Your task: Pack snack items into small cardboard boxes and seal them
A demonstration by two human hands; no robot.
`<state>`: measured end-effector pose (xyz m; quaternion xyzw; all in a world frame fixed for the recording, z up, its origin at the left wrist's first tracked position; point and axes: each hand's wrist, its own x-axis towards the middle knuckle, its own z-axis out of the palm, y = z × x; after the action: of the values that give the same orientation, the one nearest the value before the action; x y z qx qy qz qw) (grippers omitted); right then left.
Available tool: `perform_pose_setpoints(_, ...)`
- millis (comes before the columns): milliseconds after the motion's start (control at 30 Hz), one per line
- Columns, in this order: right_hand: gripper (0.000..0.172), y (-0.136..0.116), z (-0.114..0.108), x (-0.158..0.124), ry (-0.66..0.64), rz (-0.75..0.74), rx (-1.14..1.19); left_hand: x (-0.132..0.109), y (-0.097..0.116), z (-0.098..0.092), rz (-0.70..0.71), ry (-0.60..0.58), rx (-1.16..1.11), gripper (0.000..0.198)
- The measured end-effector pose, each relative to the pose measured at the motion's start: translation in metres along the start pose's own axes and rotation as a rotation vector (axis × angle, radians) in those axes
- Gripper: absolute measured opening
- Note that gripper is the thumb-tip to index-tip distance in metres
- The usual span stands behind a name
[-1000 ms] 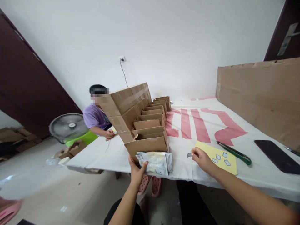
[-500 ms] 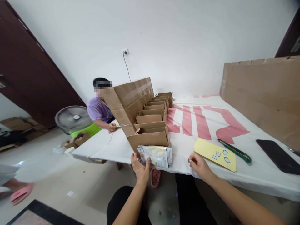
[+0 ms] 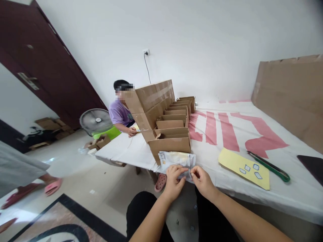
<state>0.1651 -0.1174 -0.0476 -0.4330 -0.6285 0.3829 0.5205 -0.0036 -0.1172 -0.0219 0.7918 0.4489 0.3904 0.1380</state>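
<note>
Pale foil pouches (image 3: 168, 159) with printed fronts lean against the nearest cardboard box at the table's front edge. My left hand (image 3: 174, 181) lies over the lower front of the pouches, its fingers stretched across them and its thumb apart. At their right edge is my right hand (image 3: 204, 182), thumb and forefinger pinched together against the pouch; what sits between the fingertips is too small to make out. Right of my hands lies a yellow sheet (image 3: 243, 168) bearing several small blue-edged stickers (image 3: 255, 167). A green-handled pair of tweezers or similar tool (image 3: 270, 168) touches the sheet.
Open cardboard boxes (image 3: 174, 143) run in a row toward the wall, beside a tall stack of closed cartons (image 3: 151, 101). A co-worker (image 3: 119, 114) sits beyond it. A dark phone-like slab (image 3: 310, 168) lies at right; a cardboard panel (image 3: 290, 94) stands behind. Another person's legs show at left.
My right hand has moved left from beside the yellow sheet to the pouches' right edge. My left hand has shifted from their left side onto their front. The view has turned left.
</note>
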Motion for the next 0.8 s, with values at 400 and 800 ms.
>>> perform_pose_setpoints(400,0.005,-0.004,0.002,-0.006,-0.011,-0.080,-0.161,-0.003,-0.001,0.003,-0.038,-0.006,-0.009,0.007)
perform_pose_setpoints(800,0.008,-0.014,-0.138,0.039,0.114,0.231,-0.686,-0.005,-0.003,0.004,-0.043,-0.043,0.039,0.011)
